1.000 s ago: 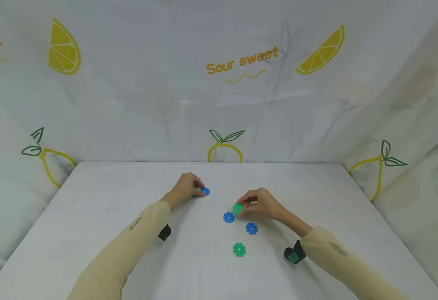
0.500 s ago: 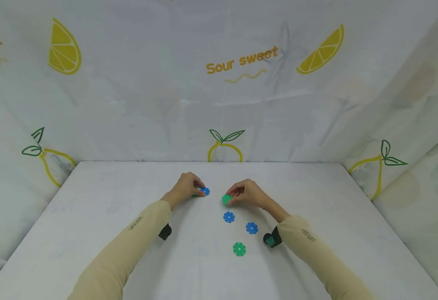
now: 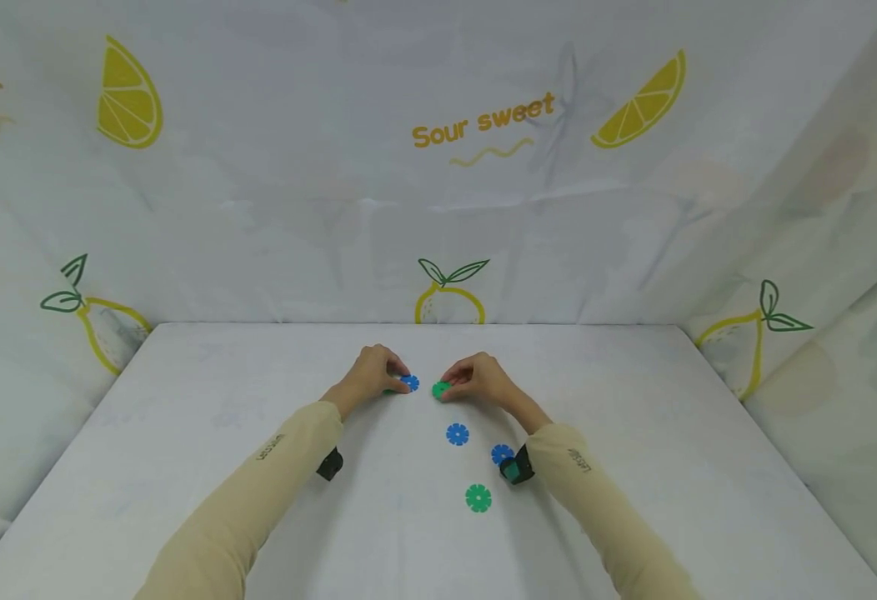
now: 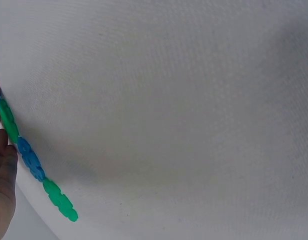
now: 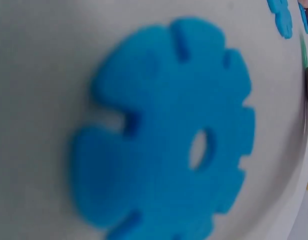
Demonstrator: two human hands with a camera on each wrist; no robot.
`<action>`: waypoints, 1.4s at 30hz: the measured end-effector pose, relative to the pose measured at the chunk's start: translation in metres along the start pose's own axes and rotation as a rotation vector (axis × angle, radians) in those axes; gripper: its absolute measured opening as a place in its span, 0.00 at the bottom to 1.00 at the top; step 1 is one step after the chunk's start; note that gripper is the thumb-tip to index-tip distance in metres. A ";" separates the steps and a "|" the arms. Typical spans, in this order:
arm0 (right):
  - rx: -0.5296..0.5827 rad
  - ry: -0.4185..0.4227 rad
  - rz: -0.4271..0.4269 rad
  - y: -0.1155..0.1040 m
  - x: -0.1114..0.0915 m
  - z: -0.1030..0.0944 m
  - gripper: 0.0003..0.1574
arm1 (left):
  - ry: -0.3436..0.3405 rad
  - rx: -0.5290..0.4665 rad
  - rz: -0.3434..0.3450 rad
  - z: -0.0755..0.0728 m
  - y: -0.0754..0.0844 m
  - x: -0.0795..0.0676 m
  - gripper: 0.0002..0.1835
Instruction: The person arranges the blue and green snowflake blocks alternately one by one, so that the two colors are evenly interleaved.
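In the head view, yellow lettering on the white backdrop cloth point(image 3: 296, 167) reads "Sour sweet"; the left margin trims a repeat to "eet", and the right margin leaves only a word's opening letters. Dark print on the left sleeve point(image 3: 258, 492) and right sleeve point(image 3: 596, 508) is too small to read surely. The left hand point(image 3: 368, 370) pinches a blue disc point(image 3: 412, 383) between thumb and fingers, with a green sliver point(image 3: 389, 392) by the thumb. The right hand point(image 3: 483, 377) pinches a green disc point(image 3: 438, 391), a narrow gap from the blue one. Nearer the person lie a second blue disc point(image 3: 457, 434), a third blue disc point(image 3: 499, 451) partly behind the right wrist camera point(image 3: 515, 470), and a second green disc point(image 3: 478, 498). The white table point(image 3: 146, 417) spreads broadly to both sides, its far edge beyond the hands.

In the left wrist view, a slanting chain of notched discs point(image 4: 31, 160), green and blue alternating, runs along part of a hand at the left edge; the grip is unclear there.

In the right wrist view, a large, blurred blue disc with notched rim and centre hole dominates; fingers crowd the right edge.
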State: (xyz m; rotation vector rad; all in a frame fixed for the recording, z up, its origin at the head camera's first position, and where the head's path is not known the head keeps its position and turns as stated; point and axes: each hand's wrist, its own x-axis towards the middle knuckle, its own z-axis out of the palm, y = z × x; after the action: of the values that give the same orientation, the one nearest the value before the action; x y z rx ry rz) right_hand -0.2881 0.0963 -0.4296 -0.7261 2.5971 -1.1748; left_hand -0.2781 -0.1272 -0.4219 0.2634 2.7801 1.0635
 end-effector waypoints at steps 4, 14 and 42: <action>-0.016 0.011 -0.011 -0.003 0.004 0.002 0.14 | -0.006 0.001 0.003 0.000 0.000 0.000 0.11; -0.086 0.040 -0.007 -0.011 0.009 0.008 0.14 | -0.018 -0.012 0.015 0.001 -0.003 0.000 0.10; -0.150 -0.014 0.077 -0.020 0.020 0.005 0.11 | 0.005 0.018 0.018 -0.005 0.006 -0.006 0.12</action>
State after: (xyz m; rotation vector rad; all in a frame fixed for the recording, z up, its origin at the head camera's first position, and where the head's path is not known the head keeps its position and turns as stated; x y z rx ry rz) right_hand -0.2966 0.0716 -0.4179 -0.6535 2.6974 -0.9583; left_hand -0.2731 -0.1270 -0.4137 0.2894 2.7990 1.0447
